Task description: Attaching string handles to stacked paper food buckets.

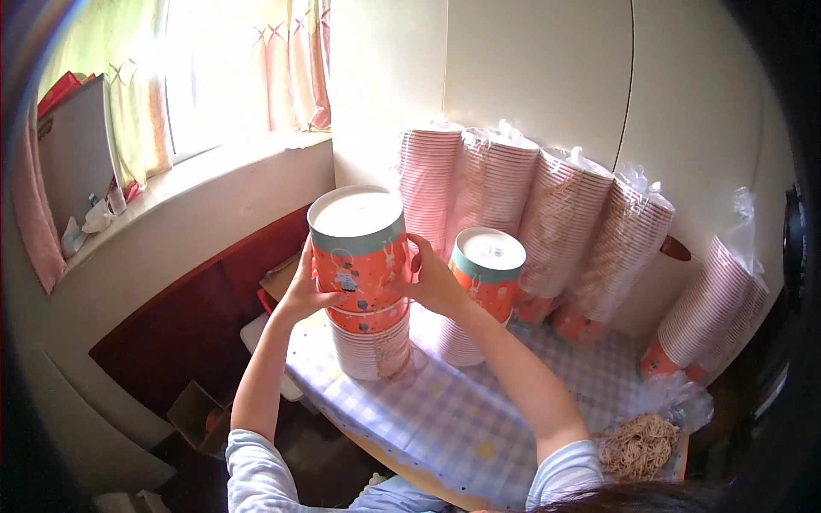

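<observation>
On the left of the table stands a tall stack of upside-down paper buckets (363,248), orange with a teal band and pale bases. My left hand (301,289) grips its upper part from the left, thumb across the front. From the right side my right hand (434,280) holds the same upper buckets, its thumb also in front. Below my hands, the nested pale rims (369,352) are packed close together, with loose twine (394,352) hanging at their right. A second, shorter stack of the same buckets (489,252) stands just to the right, partly behind my right forearm.
Several tall plastic-wrapped bucket stacks (564,227) line the wall. Another wrapped stack (703,295) leans at the far right. A heap of tan twine (640,446) and a clear plastic bag (691,400) lie on the checked tablecloth (419,432). A cardboard box (198,417) sits low on the left.
</observation>
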A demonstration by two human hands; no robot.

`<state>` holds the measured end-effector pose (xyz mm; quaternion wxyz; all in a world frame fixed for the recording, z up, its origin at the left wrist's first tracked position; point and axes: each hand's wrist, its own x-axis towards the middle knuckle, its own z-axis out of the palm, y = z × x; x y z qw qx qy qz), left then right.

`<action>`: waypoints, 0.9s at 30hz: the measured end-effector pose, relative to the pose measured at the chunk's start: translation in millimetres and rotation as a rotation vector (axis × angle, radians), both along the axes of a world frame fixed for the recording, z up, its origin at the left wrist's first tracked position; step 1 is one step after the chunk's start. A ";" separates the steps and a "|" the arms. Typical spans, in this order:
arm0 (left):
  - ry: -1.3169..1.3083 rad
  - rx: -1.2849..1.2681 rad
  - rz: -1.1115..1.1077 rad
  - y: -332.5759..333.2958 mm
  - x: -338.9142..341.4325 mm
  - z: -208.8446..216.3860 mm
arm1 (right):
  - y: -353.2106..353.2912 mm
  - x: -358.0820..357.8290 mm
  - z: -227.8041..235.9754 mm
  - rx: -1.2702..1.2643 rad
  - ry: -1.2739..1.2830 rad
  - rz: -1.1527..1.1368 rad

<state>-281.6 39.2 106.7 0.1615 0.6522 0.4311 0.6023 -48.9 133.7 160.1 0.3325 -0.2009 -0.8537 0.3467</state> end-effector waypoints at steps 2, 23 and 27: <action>0.021 -0.017 0.017 1.9 -5.3 -8.0 | -1.3 -2.1 -7.6 0.024 0.007 -0.028; -0.184 -0.102 -0.191 -3.4 3.2 -33.5 | -4.1 -4.7 -63.2 0.062 0.081 -0.077; -0.189 -0.125 -0.106 -2.8 -1.0 -41.4 | -18.4 -3.6 -96.8 0.003 0.046 -0.143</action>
